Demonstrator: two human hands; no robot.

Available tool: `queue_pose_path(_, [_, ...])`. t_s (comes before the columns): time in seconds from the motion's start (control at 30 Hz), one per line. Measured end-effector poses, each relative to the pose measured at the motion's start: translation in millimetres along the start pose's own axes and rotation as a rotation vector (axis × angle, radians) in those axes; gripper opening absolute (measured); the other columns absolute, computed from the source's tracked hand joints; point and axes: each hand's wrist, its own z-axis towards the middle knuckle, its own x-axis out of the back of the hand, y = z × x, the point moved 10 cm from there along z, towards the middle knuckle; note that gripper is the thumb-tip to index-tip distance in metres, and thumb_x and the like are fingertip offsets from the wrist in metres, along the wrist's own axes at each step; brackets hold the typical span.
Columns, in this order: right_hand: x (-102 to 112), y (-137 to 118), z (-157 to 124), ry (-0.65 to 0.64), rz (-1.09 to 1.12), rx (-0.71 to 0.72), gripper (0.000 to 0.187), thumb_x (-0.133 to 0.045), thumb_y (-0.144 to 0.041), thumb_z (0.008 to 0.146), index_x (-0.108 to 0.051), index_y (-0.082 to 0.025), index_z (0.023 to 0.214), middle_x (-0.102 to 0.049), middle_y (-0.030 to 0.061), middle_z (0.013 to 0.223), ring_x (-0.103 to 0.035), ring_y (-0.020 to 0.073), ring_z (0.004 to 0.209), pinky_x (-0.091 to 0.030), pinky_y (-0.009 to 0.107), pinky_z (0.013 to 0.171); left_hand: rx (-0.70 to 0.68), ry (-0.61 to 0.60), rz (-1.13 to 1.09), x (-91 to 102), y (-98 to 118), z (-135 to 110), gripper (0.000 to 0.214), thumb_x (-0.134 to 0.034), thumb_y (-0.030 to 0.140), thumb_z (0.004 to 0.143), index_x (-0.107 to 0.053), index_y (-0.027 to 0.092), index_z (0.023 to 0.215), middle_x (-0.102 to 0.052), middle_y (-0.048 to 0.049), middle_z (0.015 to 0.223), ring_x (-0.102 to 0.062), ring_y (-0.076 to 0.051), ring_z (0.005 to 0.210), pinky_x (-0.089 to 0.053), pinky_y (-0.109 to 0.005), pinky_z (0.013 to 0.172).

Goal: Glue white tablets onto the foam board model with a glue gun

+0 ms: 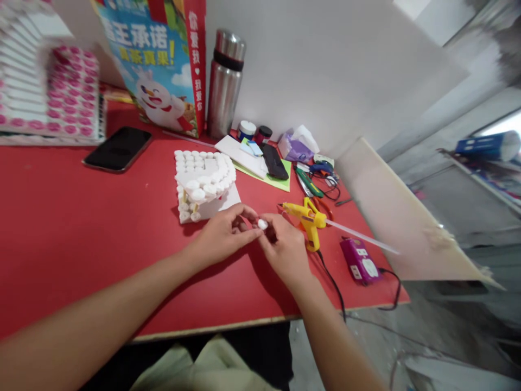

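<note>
Small white piece (262,224): right of white model (205,176), nearer bench (81,228) front edge; fingers of left hand (226,231) and right hand (287,250) pinched on it. Handling: light grip, small turns advisable. Room: bench stretches left of model; yellow glue gun (309,218), right of model, limits rightward sweep.

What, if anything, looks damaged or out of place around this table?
The pale, flat partition board right of the red table: its rightmost corner looks ragged, as if chipped or torn, unlike its straighter edges. I see no spill.
</note>
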Motion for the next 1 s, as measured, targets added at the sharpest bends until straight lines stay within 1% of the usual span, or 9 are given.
queue_pose_path(0.1, [3.8,0.7,-4.3,0.046,0.141,-0.077,0.018,-0.063,-0.029,0.096,-0.07,-0.018,0.108,-0.075,0.0071,0.092,-0.068,0.0175,0.076,-0.052,0.029,0.072,0.146,-0.005,-0.263,-1.3,-9.2,-0.9,0.034,-0.082,0.033,0.077,-0.062,0.016,0.098,-0.068,-0.003,0.09,-0.064,-0.014,0.077,-0.05,-0.025,0.067])
queue_pose_path(0.27, [-25.5,32.2,-18.5,0.055,0.844,-0.578,0.026,-0.071,-0.043,0.09,-0.074,-0.018,0.096,-0.062,-0.003,0.062,-0.045,0.0073,0.041,-0.033,0.021,0.039,0.211,-0.037,-0.524,-6.7,-12.0,-2.8,0.031,-0.08,0.035,0.081,-0.062,0.016,0.096,-0.067,-0.0017,0.082,-0.064,-0.012,0.069,-0.05,-0.024,0.066])
queue_pose_path(0.37, [-48.9,34.9,-23.4,0.031,1.292,-0.781,0.031,-0.08,-0.043,0.081,-0.073,-0.015,0.093,-0.06,-0.0041,0.064,-0.036,0.0029,0.039,-0.026,0.018,0.037,0.15,-0.009,-0.445,-1.8,-7.9,-2.4,0.032,-0.079,0.034,0.082,-0.066,0.018,0.108,-0.066,-0.0013,0.09,-0.061,-0.01,0.068,-0.049,-0.023,0.063])
queue_pose_path(0.47, [-59.9,29.2,-25.9,-0.074,1.498,-0.893,0.033,-0.086,-0.041,0.074,-0.069,-0.014,0.085,-0.061,-0.0044,0.066,-0.031,0.0004,0.041,-0.025,0.016,0.038,0.028,0.016,-0.251,4.1,4.4,-1.8,0.037,-0.081,0.027,0.08,-0.073,0.021,0.116,-0.063,-0.0046,0.111,-0.062,-0.01,0.08,-0.049,-0.022,0.067])
queue_pose_path(0.6, [-63.7,22.0,-32.9,-0.231,1.49,-0.937,0.04,-0.084,-0.048,0.076,-0.062,-0.015,0.074,-0.054,-0.0074,0.056,-0.02,-0.0008,0.036,-0.017,0.015,0.036,-0.019,-0.109,-0.205,-8.8,11.7,-3.4,0.027,-0.076,0.028,0.084,-0.078,0.019,0.109,-0.063,-0.0094,0.124,-0.062,-0.011,0.078,-0.049,-0.022,0.062])
queue_pose_path(0.7, [-65.7,23.2,-36.9,-0.251,1.415,-0.931,0.044,-0.083,-0.055,0.075,-0.061,-0.016,0.072,-0.051,-0.0082,0.051,-0.017,-0.0002,0.034,-0.014,0.016,0.034,0.053,-0.168,-0.266,-17.3,5.2,-6.6,0.03,-0.074,0.03,0.086,-0.076,0.016,0.113,-0.071,-0.0063,0.096,-0.057,-0.008,0.062,-0.045,-0.022,0.055])
queue_pose_path(0.83, [-60.3,25.2,-39.1,-0.267,1.313,-0.891,0.048,-0.078,-0.06,0.078,-0.061,-0.016,0.071,-0.057,-0.005,0.054,-0.027,0.0008,0.032,-0.017,0.017,0.034,0.088,-0.12,-0.256,-14.0,0.8,-9.0,0.032,-0.077,0.031,0.086,-0.075,0.015,0.113,-0.065,0.0012,0.067,-0.053,-0.007,0.056,-0.041,-0.018,0.051])
queue_pose_path(0.9, [-43.9,31.2,-42.3,-0.238,1.199,-0.867,0.043,-0.079,-0.058,0.079,-0.064,-0.017,0.079,-0.065,-0.0023,0.06,-0.038,0.0033,0.034,-0.022,0.017,0.034,0.114,-0.091,-0.277,-11.3,-1.4,-9.0,0.033,-0.077,0.033,0.086,-0.073,0.016,0.115,-0.063,0.0029,0.063,-0.053,-0.007,0.054,-0.042,-0.018,0.051])
queue_pose_path(1.0, [3.4,51.6,-55.3,-0.073,0.936,-0.862,0.038,-0.089,-0.044,0.072,-0.063,-0.019,0.084,-0.07,-0.0015,0.066,-0.05,0.0073,0.039,-0.032,0.018,0.037,0.165,-0.066,-0.391,-9.8,-4.9,-7.7,0.036,-0.081,0.035,0.083,-0.07,0.016,0.111,-0.069,0.0003,0.071,-0.063,-0.011,0.06,-0.051,-0.022,0.056])
